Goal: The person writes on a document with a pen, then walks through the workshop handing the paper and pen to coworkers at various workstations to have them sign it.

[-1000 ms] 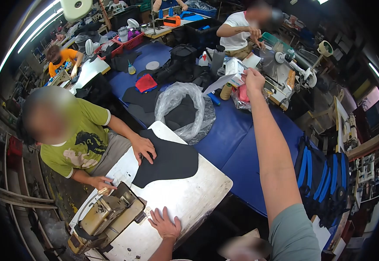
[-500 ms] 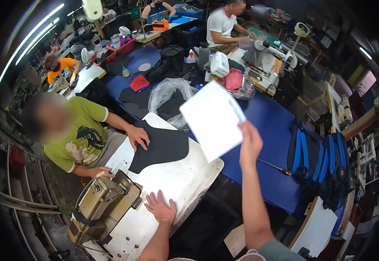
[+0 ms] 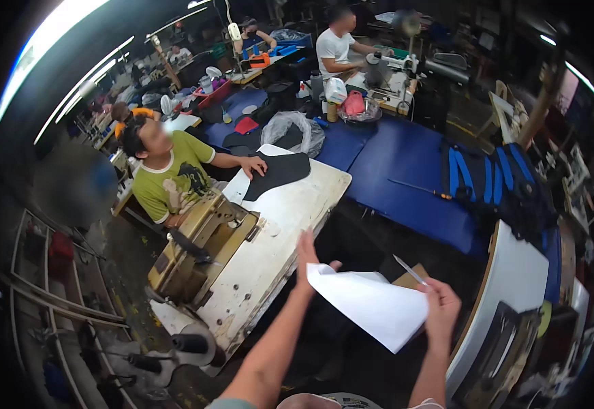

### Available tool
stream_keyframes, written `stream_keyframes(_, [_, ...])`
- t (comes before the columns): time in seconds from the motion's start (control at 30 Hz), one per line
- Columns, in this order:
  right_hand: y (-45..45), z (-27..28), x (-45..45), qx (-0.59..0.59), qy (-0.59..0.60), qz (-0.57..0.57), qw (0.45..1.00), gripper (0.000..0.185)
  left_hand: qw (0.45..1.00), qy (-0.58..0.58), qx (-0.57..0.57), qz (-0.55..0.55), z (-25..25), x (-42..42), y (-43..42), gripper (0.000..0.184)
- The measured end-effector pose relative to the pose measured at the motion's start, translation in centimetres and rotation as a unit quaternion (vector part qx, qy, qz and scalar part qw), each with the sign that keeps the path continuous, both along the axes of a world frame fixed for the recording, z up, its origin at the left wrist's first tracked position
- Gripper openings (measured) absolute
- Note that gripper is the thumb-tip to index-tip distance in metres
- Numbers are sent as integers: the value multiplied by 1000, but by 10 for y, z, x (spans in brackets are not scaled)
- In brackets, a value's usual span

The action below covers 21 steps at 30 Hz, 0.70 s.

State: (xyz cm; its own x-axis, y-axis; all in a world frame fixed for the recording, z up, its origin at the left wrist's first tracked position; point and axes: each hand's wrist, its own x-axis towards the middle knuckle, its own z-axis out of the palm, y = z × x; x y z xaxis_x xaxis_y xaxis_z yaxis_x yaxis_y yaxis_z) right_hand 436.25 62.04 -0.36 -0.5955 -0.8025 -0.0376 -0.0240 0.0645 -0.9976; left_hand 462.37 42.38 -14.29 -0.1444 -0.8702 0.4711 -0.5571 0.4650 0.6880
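A white sheet of paper (image 3: 372, 307), slightly bent, hangs in front of me beyond the sewing table's near edge. My right hand (image 3: 441, 305) is closed on the sheet's right end and also grips a slim pen (image 3: 409, 268), its tip pointing up and left. My left hand (image 3: 308, 262) is at the sheet's left corner, fingers stretched out; whether it touches the paper is unclear. Across the white table (image 3: 280, 238), a co-worker in a green shirt rests a hand (image 3: 252, 165) on a dark cut fabric piece (image 3: 280, 175).
A sewing machine (image 3: 198, 245) stands on the table at left, with thread cones (image 3: 198, 344) below it. Beyond is a blue table (image 3: 406, 160) with a long screwdriver-like tool (image 3: 419, 189), blue-and-black strapped pieces (image 3: 491, 174) and clear plastic (image 3: 297, 133). Other people work farther back.
My right hand has brought the paper down and nearer. My left hand has lifted from the tabletop to the paper's left corner. The view has shifted, and the co-worker's head is now raised.
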Motion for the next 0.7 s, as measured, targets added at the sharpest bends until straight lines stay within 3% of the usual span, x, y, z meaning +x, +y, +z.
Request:
stream_keyframes(0.03, [29,16,-4,-1,-8,-9,1000,20,997,59,-21,-53,14,-7,40,95])
stream_keyframes(0.1, [79,42,-4,-5,-4,-65,998,19,973,49,-21,-226,9,3,98,60])
stream_keyframes(0.17, [112,56,5,-3,7,-66,998,19,915,166,200,-308,-13,15,172,35])
stream_keyframes(0.23, [131,68,12,-7,31,-54,998,19,842,125,448,-274,-30,43,244,32])
stream_keyframes(0.3, [138,55,23,-2,34,9,999,20,780,219,481,-334,-41,72,305,54])
stream_keyframes(0.37, [138,32,43,18,32,123,992,20,705,342,542,-304,-32,100,369,68])
stream_keyframes(0.43, [140,18,79,53,56,205,976,20,710,392,532,-241,-29,129,406,72])
stream_keyframes(0.5, [164,8,115,116,86,276,950,20,661,479,554,-161,-34,145,478,84])
stream_keyframes(0.53, [172,5,132,155,114,349,917,20,661,492,547,-147,-40,151,506,84])
stream_keyframes(0.6, [191,5,167,192,148,428,871,19,667,482,568,8,-58,170,552,93])
stream_keyframes(0.63, [203,6,186,209,210,496,816,21,663,472,575,82,-67,181,570,98])
stream_keyframes(0.67, [214,8,207,224,270,557,753,23,661,480,571,87,-76,194,586,98])
stream_keyframes(0.7, [224,12,230,225,273,563,747,23,693,471,535,108,-86,209,601,95])
